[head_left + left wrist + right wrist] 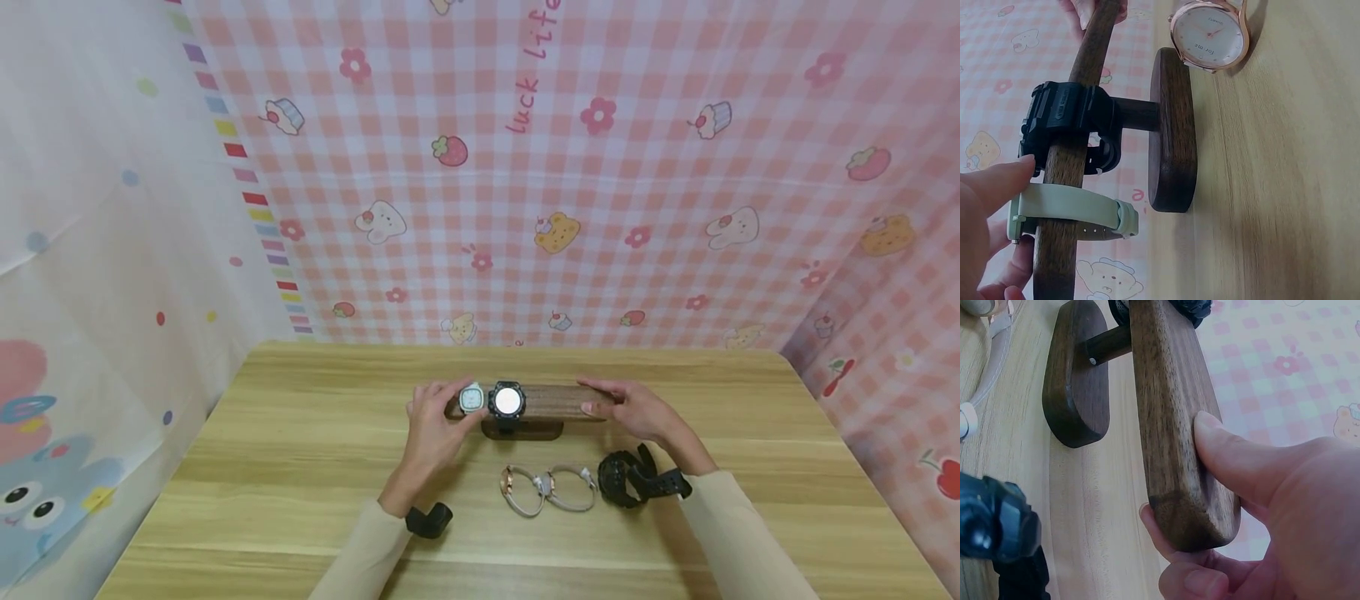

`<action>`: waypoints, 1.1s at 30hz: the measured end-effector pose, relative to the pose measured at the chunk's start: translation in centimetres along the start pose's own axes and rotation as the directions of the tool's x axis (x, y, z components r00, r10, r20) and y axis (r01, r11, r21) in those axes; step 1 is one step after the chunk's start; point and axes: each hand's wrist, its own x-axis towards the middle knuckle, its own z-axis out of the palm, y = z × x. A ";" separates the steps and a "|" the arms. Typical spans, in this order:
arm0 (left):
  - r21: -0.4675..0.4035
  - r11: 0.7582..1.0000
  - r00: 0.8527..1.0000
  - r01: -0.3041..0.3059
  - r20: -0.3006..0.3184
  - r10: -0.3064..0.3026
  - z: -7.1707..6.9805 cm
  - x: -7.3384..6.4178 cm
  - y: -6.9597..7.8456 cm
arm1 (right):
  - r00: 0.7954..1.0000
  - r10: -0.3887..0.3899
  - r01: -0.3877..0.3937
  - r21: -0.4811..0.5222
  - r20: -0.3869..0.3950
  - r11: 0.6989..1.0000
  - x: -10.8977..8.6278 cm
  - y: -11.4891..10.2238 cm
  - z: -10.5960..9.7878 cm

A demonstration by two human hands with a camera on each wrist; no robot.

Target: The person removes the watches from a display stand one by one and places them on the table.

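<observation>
Shows a broad counter (225, 508), running out to slanting side edges. Has, toward its far edge, a wooden watch stand (555, 404) with a bar (1169, 412) reaching past its base (1079, 387) both ways. Shows fingers curled round both bar ends: right hand (637, 410), left hand (435, 427). Carries a black watch (507, 402) on the bar, with open wood from there rightward. Shows two pale-strapped watches (506, 482) nearer, off the stand; lastly, in the left fingers, a pale green watch (471, 398).
</observation>
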 end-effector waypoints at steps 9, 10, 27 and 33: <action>0.008 1.000 1.000 0.008 0.017 -0.008 -0.5 0.0 0.0 | 1.000 -0.012 0.012 0.008 0.003 1.000 0.0 0.0 0.1; 0.011 1.000 1.000 0.009 0.019 -0.009 -0.5 0.1 0.0 | 1.000 -0.013 0.012 0.006 0.002 1.000 0.0 0.0 0.1; -0.024 1.000 1.000 -0.006 -0.009 0.006 -1.8 0.0 -1.0 | 0.998 -0.068 0.068 -0.018 0.001 0.998 0.1 0.3 0.0; -0.043 0.999 1.000 -0.009 -0.018 0.008 -2.3 -0.2 -1.3 | 0.996 -0.084 0.084 -0.028 0.005 0.996 0.2 0.2 0.0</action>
